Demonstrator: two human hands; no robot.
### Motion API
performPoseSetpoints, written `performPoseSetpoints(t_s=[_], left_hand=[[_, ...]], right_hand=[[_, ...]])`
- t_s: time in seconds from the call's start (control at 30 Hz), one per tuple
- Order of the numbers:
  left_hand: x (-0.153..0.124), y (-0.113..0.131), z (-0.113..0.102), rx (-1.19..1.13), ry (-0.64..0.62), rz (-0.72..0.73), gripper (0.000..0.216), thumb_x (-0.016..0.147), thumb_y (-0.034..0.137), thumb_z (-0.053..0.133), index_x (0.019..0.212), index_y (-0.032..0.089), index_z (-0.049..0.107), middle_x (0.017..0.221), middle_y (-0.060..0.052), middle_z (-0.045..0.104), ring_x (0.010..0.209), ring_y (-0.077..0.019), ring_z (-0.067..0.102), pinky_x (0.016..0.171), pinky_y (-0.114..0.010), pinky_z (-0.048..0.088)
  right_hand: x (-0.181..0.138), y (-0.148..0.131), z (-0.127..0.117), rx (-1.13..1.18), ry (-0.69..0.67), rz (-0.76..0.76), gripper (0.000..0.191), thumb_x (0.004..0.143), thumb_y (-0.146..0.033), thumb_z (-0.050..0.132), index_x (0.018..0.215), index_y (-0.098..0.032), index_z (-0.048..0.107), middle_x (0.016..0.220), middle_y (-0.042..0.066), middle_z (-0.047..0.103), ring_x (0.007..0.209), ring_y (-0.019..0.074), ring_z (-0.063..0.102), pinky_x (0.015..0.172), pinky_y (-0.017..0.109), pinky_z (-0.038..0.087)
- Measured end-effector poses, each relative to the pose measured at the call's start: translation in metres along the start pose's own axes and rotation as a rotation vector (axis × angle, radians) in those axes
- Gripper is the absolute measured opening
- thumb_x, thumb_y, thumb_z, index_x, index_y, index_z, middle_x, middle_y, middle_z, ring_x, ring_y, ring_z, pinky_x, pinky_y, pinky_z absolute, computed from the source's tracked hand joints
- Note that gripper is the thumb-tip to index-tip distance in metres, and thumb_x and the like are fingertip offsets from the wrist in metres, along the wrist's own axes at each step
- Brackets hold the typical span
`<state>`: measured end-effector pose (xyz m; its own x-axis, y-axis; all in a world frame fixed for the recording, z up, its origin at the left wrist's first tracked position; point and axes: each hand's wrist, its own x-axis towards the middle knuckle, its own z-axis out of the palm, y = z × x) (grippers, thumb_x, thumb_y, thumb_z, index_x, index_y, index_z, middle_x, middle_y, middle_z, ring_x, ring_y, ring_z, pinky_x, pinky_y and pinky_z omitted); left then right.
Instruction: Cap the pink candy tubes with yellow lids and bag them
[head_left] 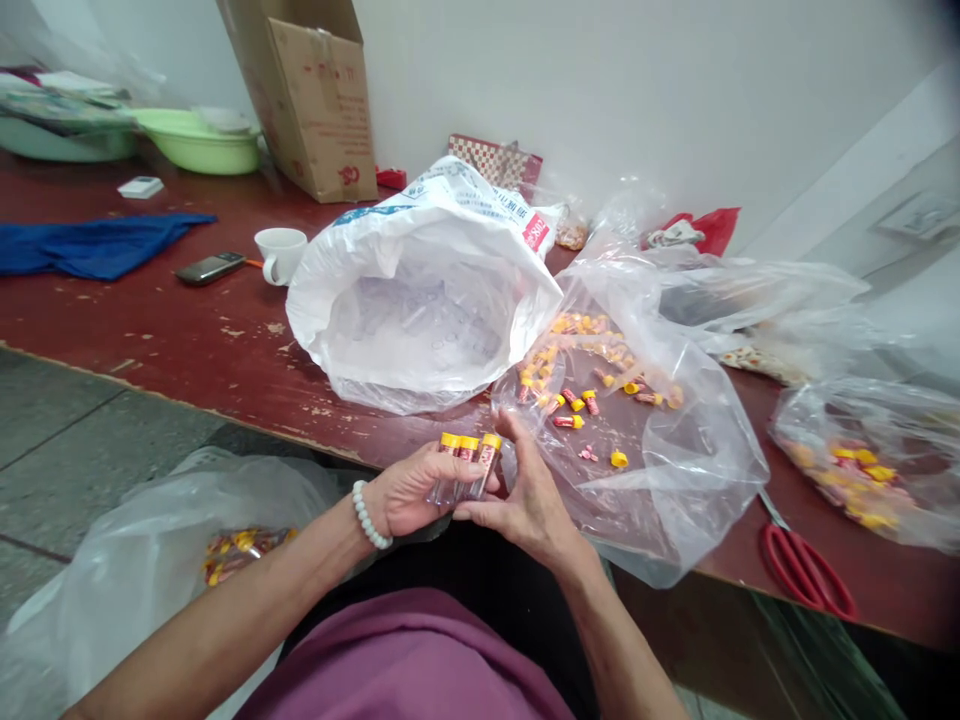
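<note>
My left hand point(412, 490), with a beaded bracelet at its wrist, is closed around three small clear tubes point(466, 468). The tubes stand side by side, with yellow caps and red printed parts near the top. Close against their right side is my right hand point(534, 500), thumb and forefinger spread apart; whether a fingertip touches the tubes is hard to see. Just beyond it, a clear plastic bag point(675, 480) lies with several short red pieces with yellow caps point(568, 421) on it. A white sack point(405, 350) lies with its mouth towards me and clear tubes inside.
On the red table point(150, 320) are a white cup point(281, 254), a phone point(211, 267) and blue cloth point(90, 245). A cardboard box point(322, 110) and green basin point(202, 145) stand behind. Red-handled scissors point(806, 565) lie at the right edge, near another bag of yellow-capped pieces point(866, 475).
</note>
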<state>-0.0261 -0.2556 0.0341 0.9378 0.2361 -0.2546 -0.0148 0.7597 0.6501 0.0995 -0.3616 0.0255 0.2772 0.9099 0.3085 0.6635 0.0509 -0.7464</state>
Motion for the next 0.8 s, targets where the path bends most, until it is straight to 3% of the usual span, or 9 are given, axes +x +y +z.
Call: performPoseSetpoints(t_s=[0.1,0.2,0.33,0.43,0.57,0.8], left_hand=[[-0.006,-0.006,-0.008,-0.041,0.04,-0.035,0.021,0.068,0.013,0.07,0.088,0.008,0.069,0.077,-0.009,0.067,0.069,-0.0154,0.063,0.062,-0.023,0.047],[-0.016,-0.016,-0.019,-0.094,0.075,-0.065,0.022,0.066,0.012,0.07,0.088,0.008,0.069,0.075,-0.009,0.067,0.067,-0.0147,0.064,0.06,-0.022,0.047],[-0.037,-0.029,-0.037,-0.169,0.205,-0.052,0.021,0.065,0.014,0.071,0.085,0.01,0.068,0.071,-0.008,0.067,0.064,-0.0162,0.064,0.061,-0.026,0.05],[-0.051,-0.032,-0.046,-0.209,0.265,-0.045,0.021,0.064,0.013,0.072,0.084,0.01,0.068,0.072,-0.008,0.068,0.065,-0.0166,0.065,0.065,-0.028,0.051],[-0.061,-0.032,-0.047,-0.241,0.242,-0.004,0.02,0.063,0.009,0.07,0.082,0.01,0.068,0.071,-0.006,0.067,0.066,-0.0144,0.063,0.067,-0.025,0.05],[-0.068,-0.032,-0.038,-0.245,0.168,0.035,0.029,0.064,0.004,0.066,0.092,0.01,0.068,0.082,-0.008,0.068,0.075,-0.0156,0.064,0.07,-0.024,0.049]], right_hand=[[-0.003,0.003,0.007,0.009,-0.037,-0.015,0.086,0.059,-0.048,0.078,0.131,-0.02,0.039,0.123,0.013,0.055,0.11,0.0277,0.055,0.093,0.042,0.045],[-0.006,0.002,0.021,-0.089,-0.031,-0.097,0.076,0.057,-0.049,0.078,0.121,-0.02,0.048,0.113,0.012,0.06,0.102,0.0274,0.059,0.089,0.042,0.046],[-0.009,-0.003,0.045,-0.122,-0.13,-0.16,0.077,0.055,-0.049,0.079,0.12,-0.02,0.048,0.113,0.012,0.061,0.101,0.0284,0.058,0.088,0.044,0.045],[-0.009,-0.009,0.058,-0.079,-0.186,-0.188,0.079,0.063,-0.045,0.075,0.129,-0.021,0.039,0.125,0.013,0.053,0.114,0.0279,0.051,0.094,0.044,0.041],[-0.005,-0.02,0.061,-0.052,-0.21,-0.222,0.087,0.061,-0.044,0.078,0.131,-0.02,0.033,0.13,0.014,0.047,0.119,0.0284,0.045,0.098,0.044,0.038],[-0.005,-0.032,0.056,-0.049,-0.229,-0.141,0.069,0.053,-0.035,0.08,0.111,-0.019,0.045,0.106,0.008,0.055,0.095,0.0241,0.053,0.083,0.039,0.045]])
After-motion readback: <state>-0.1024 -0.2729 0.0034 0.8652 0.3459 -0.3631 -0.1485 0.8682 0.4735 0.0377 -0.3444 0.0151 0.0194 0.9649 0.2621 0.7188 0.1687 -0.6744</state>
